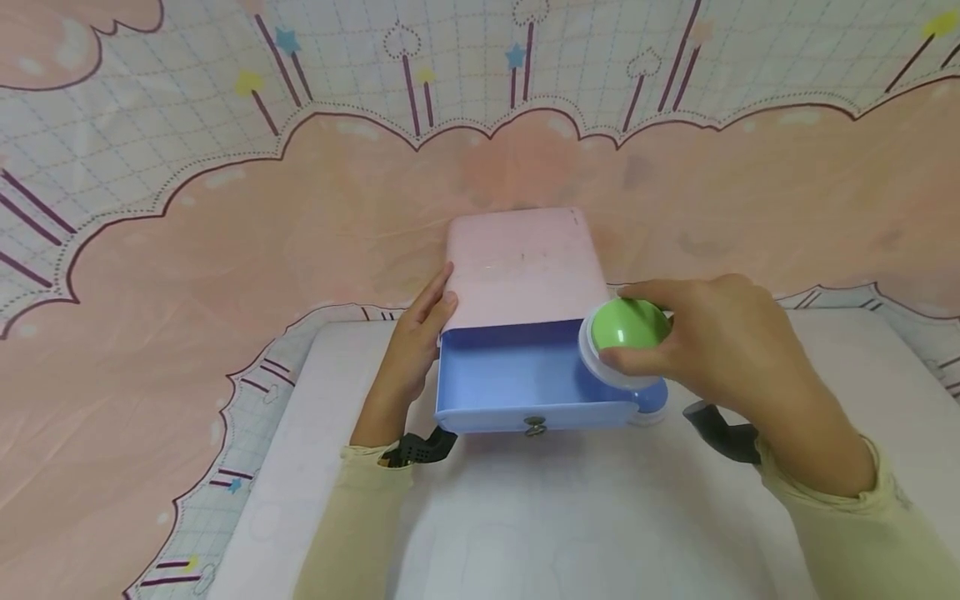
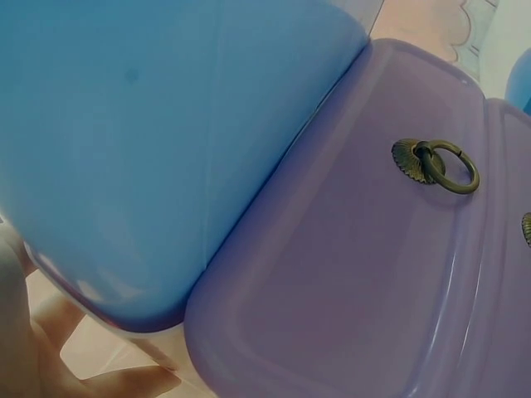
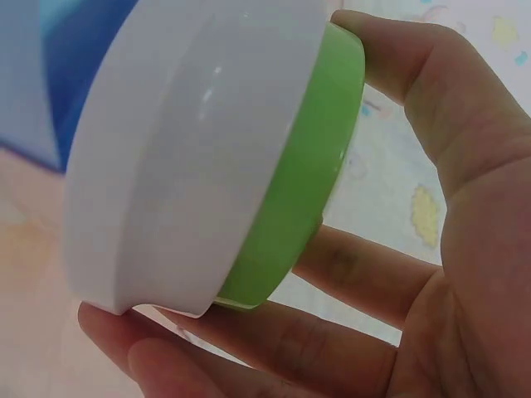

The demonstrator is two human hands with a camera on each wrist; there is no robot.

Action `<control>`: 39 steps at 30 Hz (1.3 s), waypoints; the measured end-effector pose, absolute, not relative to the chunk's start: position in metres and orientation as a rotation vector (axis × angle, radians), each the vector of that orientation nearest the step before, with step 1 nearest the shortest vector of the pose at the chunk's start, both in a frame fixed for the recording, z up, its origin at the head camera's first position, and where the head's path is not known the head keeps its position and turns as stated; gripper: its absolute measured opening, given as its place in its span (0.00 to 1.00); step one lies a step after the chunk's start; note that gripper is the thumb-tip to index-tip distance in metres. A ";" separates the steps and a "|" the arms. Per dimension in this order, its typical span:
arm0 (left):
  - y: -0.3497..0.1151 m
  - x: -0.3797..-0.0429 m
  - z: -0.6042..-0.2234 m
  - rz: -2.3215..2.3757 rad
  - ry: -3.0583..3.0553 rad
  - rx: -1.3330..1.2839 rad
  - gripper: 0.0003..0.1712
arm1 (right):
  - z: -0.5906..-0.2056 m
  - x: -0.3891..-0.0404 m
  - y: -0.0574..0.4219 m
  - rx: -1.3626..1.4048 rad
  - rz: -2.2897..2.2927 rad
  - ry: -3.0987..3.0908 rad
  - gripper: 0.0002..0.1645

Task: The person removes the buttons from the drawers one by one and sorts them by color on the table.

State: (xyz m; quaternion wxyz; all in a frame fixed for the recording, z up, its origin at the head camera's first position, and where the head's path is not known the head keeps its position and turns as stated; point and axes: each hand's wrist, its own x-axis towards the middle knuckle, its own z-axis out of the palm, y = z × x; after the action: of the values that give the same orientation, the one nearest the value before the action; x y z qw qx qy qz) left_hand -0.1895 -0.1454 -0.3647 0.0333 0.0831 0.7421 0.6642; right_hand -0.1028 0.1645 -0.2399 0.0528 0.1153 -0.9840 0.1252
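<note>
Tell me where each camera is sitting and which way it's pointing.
Head: worn on the head, facing forward and down at the pink-topped box and its open blue drawer; left hand, right hand and both sleeves show.
Left wrist: faces the blue drawer and a purple panel with a metal ring; part of the left hand shows at lower left.
Right wrist: faces the white-and-green container in the right hand, fingers showing.
Shared: head and right wrist both show that container and the hand holding it.
</note>
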 end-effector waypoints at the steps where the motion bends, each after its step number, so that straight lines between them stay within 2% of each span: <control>1: -0.145 -0.190 -0.365 2.044 2.285 0.252 0.31 | -0.240 -0.103 0.167 0.344 0.379 -2.991 0.46; 15: -0.146 -0.190 -0.365 2.050 2.292 0.264 0.31 | -0.254 -0.106 0.204 0.201 0.361 -2.959 0.44; 30: -0.145 -0.190 -0.365 2.030 2.300 0.242 0.30 | -0.296 -0.108 0.234 0.173 0.340 -3.104 0.52; 39: -0.146 -0.191 -0.365 2.020 2.311 0.232 0.30 | -0.327 -0.105 0.243 0.224 0.382 -3.101 0.47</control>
State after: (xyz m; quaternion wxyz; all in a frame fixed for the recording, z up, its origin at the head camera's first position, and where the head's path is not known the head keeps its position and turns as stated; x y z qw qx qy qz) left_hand -0.1906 -0.1456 -0.3652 0.0319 0.0753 0.7503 0.6560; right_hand -0.1046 0.2433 -0.3265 0.0044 0.0717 -0.9899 0.1220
